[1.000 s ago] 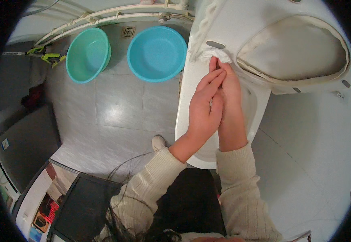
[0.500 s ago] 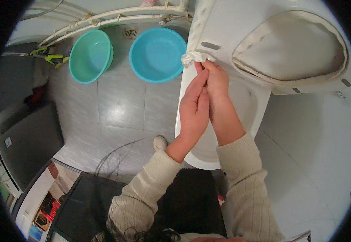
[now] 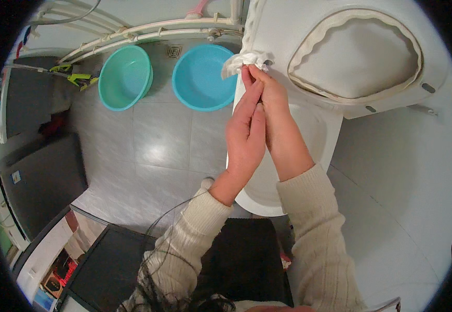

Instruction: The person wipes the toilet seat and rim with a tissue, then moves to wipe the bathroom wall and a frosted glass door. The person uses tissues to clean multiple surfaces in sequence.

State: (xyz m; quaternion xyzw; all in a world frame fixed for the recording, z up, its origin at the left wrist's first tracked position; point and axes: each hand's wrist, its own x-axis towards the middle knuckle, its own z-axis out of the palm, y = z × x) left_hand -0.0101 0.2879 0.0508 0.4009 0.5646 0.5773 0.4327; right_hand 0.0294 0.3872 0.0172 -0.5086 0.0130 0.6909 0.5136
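Observation:
My left hand (image 3: 246, 132) and my right hand (image 3: 275, 101) are pressed together over the left part of a white sink (image 3: 301, 143). A crumpled white cloth (image 3: 244, 61) sticks out beyond the fingertips, pinched by the right hand's thumb and fingers. The left hand lies against the right palm with its fingers close together; their tips are hidden, and I cannot tell what lies between the palms. Cream knitted sleeves cover both forearms.
Left of the sink, a blue basin (image 3: 203, 78) and a green basin (image 3: 125, 78) stand on the grey tiled floor (image 3: 158, 145). White pipes (image 3: 153, 34) run behind them. A white panel with an oval wavy-edged frame (image 3: 358, 96) adjoins the sink. Dark furniture (image 3: 44, 177) stands at the left.
Both hands have shifted slightly up and left, and the white cloth now spreads wider past the fingertips. The whole view has also shifted a little.

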